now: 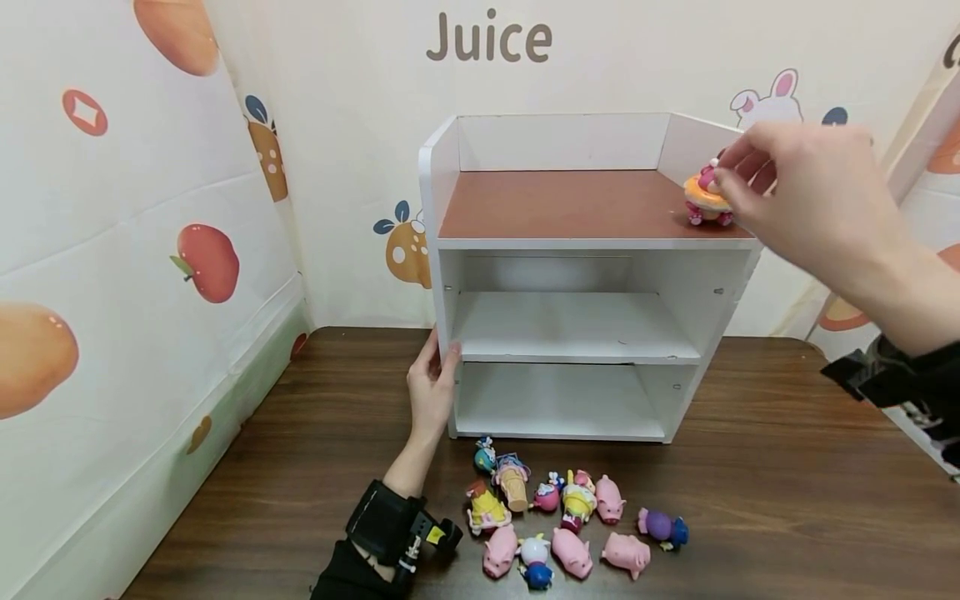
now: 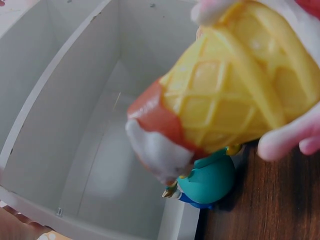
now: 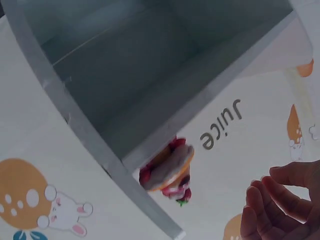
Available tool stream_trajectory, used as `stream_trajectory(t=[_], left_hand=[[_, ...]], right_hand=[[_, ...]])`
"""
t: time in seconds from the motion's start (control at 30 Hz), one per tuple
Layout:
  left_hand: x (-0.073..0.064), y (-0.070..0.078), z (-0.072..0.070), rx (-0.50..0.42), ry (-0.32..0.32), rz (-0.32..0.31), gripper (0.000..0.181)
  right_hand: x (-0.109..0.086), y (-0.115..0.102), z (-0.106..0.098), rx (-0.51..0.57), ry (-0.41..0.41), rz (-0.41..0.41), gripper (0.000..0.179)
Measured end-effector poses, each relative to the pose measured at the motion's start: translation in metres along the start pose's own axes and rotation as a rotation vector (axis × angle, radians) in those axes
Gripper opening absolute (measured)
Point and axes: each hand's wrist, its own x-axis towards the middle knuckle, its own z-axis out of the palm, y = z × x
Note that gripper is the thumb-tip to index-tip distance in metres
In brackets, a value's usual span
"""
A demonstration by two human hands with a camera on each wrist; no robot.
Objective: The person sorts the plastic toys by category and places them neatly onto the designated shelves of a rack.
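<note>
A white shelf unit (image 1: 570, 358) with a brown top board stands on the table. My left hand (image 1: 432, 390) grips its left side panel, the thumb at the front edge and the fingers along the outside. On the right end of the top board sits a small pink figurine (image 1: 705, 200) with an orange ring round it. My right hand (image 1: 817, 196) is beside it with loosely bent fingers. A gap shows between that hand (image 3: 280, 205) and the figurine (image 3: 170, 172) in the right wrist view. An ice-cream-cone figurine (image 2: 235, 80) fills much of the left wrist view.
In front of the shelf lie several toys, among them pink pigs (image 1: 572, 552), a yellow-dressed figurine (image 1: 487, 508), a cone figurine (image 1: 513, 483) and a purple-blue figurine (image 1: 663, 528). Printed wall sheets (image 1: 330, 167) stand behind and to the left of the table (image 1: 300, 467).
</note>
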Motion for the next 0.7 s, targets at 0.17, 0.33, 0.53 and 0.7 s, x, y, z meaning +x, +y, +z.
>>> stream_trajectory(t=[0.17,0.33,0.53,0.7], left_hand=[[0.0,0.0,0.0,0.001,-0.002,0.0,0.041],[0.002,-0.001,0.0,0.008,-0.002,0.013,0.041],[0.002,-0.001,0.0,0.021,-0.002,0.002,0.041],[0.0,0.0,0.0,0.02,-0.007,-0.006,0.041]], right_hand=[[-0.023,-0.012,0.011,0.059,0.067,-0.07,0.009],[-0.049,-0.02,0.024,0.141,0.074,-0.164,0.013],[-0.083,-0.027,0.047,0.238,0.028,-0.214,0.011],[-0.112,-0.032,0.067,0.319,0.0,-0.216,0.014]])
